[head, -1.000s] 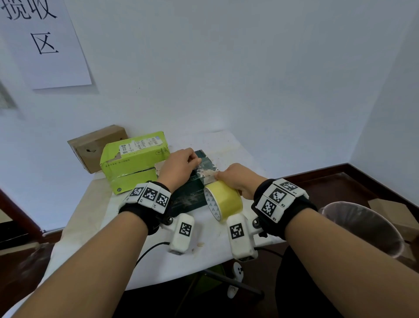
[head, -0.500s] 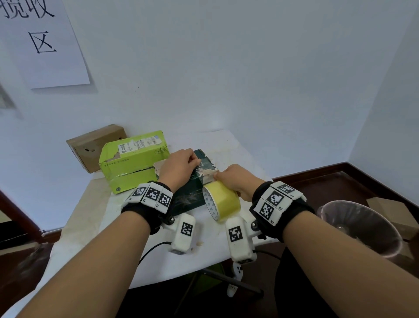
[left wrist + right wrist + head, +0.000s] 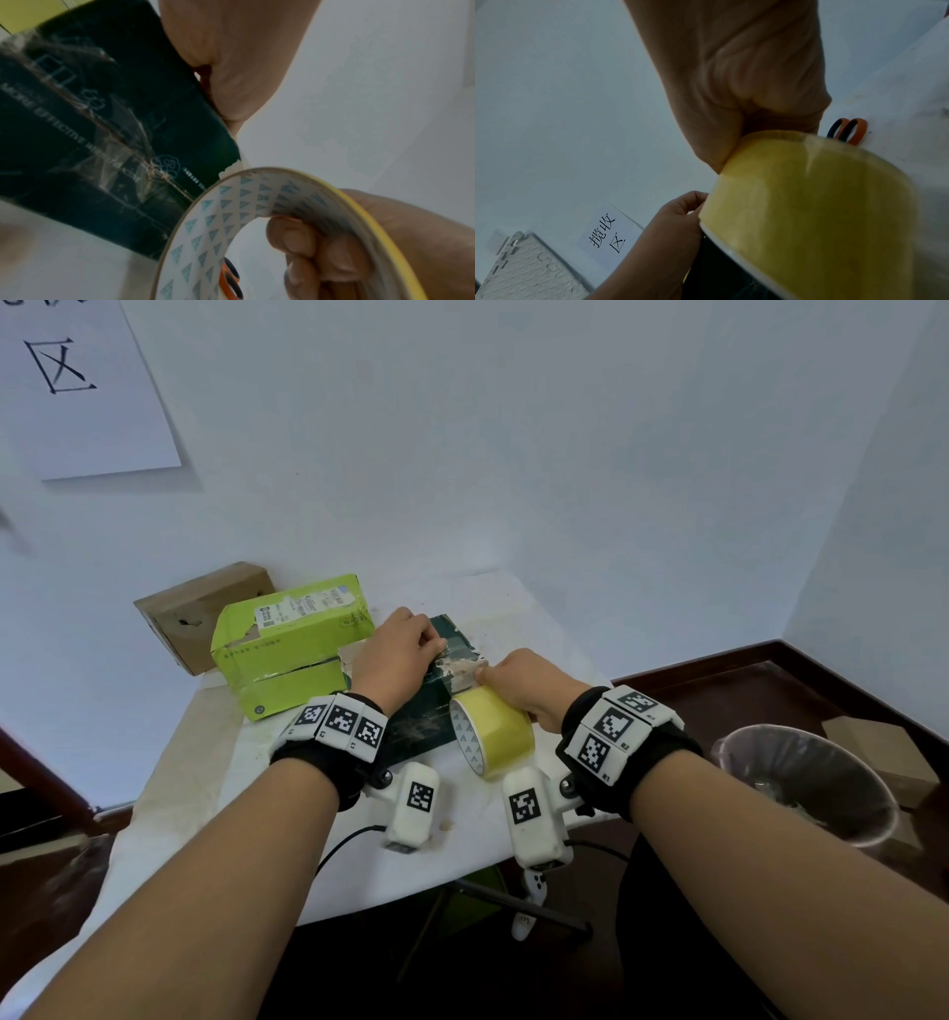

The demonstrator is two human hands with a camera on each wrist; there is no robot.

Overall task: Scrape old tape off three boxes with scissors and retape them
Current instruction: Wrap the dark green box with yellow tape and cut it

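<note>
Head view: left hand (image 3: pixel 398 654) lay on top of the dark box (image 3: pixel 426 711) on the table (image 3: pixel 195 762), fingers curled down at the scraped, whitish top edge, apparently pressing or pinching a tape end there; right hand (image 3: pixel 529 685) gripped the yellow tape roll (image 3: pixel 493 731) just beside the box's near right corner, thumb tip touching the same edge. Green box (image 3: pixel 287 644) stood just left of the dark one, brown box (image 3: pixel 205 613) behind it against the wall, bin (image 3: pixel 806 778) on the floor to the right. Left wrist view: right fingers (image 3: pixel 303 253) were hooked through the roll's core, so that hand was clenched on the roll; left thumb side sat against the dark box edge, with crinkled clear tape across the box face; scissors (image 3: pixel 231 282) showed through the core, lying on the table, unheld. Right wrist view: roll filled the lower right, right palm wrapped over it, left fingers curled at the roll's rim; exact pinch could not be told. Orange scissor handles (image 3: pixel 847 130) lay beyond, apart from both hands. Judged step: retaping the dark box, anchoring the free end. Next move likely called for keeping the end pinned with the left hand while pulling the roll along the seam, then fetching the scissors to cut.
</note>
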